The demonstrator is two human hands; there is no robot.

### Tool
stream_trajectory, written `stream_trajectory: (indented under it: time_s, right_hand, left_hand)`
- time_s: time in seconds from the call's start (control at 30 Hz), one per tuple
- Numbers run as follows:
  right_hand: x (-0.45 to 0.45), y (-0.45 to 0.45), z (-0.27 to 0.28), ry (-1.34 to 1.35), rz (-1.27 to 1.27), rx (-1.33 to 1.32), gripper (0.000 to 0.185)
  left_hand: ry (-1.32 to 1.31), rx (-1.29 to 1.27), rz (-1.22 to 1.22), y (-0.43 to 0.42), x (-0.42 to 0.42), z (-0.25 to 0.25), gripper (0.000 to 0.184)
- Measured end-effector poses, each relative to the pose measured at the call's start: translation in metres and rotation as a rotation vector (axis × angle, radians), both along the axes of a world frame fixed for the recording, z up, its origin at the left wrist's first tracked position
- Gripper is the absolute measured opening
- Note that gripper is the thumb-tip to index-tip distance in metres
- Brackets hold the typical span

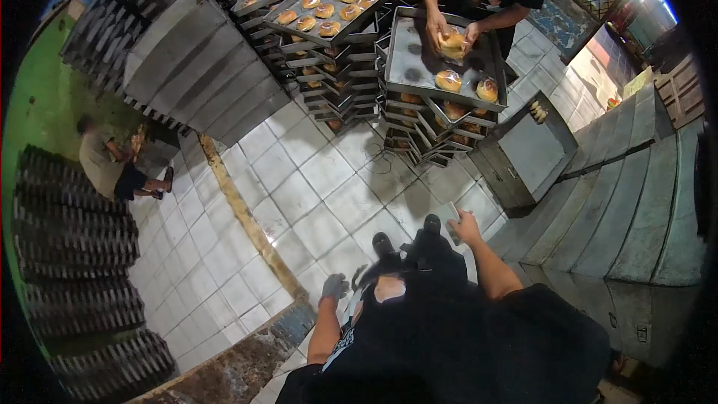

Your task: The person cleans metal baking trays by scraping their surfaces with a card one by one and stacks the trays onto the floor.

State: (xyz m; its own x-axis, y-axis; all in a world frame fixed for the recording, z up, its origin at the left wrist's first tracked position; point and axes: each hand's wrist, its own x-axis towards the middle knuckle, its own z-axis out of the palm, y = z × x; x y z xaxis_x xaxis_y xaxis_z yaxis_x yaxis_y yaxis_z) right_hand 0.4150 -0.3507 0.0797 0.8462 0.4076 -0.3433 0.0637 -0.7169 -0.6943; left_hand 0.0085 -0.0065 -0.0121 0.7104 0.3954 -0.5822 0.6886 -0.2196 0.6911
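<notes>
My left hand (336, 286), in a grey glove, hangs low beside my body over the tiled floor. Its fingers are loosely curled and nothing shows in them. In my right hand (468, 229), bare and closed, is a thin flat pale scraper-like piece (453, 218), held out in front of my leg. The nearest thing beyond it is a metal box-like stand (535, 153) with several small pale pieces (538, 111) in its far corner. Both hands are away from the bread trays.
A co-worker's hands (451, 39) hold buns over a metal tray (410, 97) on a stack. Another stack carries a tray of glazed buns (324, 10). Stacked empty trays (75, 232) line the left side, where a person (108, 161) sits. Metal troughs (606, 202) stand right.
</notes>
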Motion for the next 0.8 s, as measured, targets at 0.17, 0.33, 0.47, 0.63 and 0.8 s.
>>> stream_trajectory:
  time_s: [0.17,0.33,0.47,0.63,0.8]
  right_hand:
    - [0.013,-0.027,-0.003,-0.065,0.009,-0.049,0.045]
    - [0.021,-0.056,0.012,-0.029,-0.035,-0.035,0.046]
    - [0.042,-0.080,0.006,-0.002,-0.045,-0.184,0.047]
    - [0.072,-0.114,-0.021,-0.054,-0.146,-0.126,0.045]
    - [0.117,-0.109,0.022,-0.012,-0.239,0.046,0.041]
  left_hand:
    - [0.203,-0.499,0.639,-0.015,0.070,0.047,0.031]
    - [0.154,-0.538,0.421,0.000,0.186,0.045,0.048]
    - [-0.030,-0.579,0.322,-0.002,0.331,0.101,0.054]
    - [-0.178,-0.620,0.044,-0.025,0.508,0.158,0.053]
    - [-0.367,-0.789,0.237,-0.080,0.679,0.141,0.034]
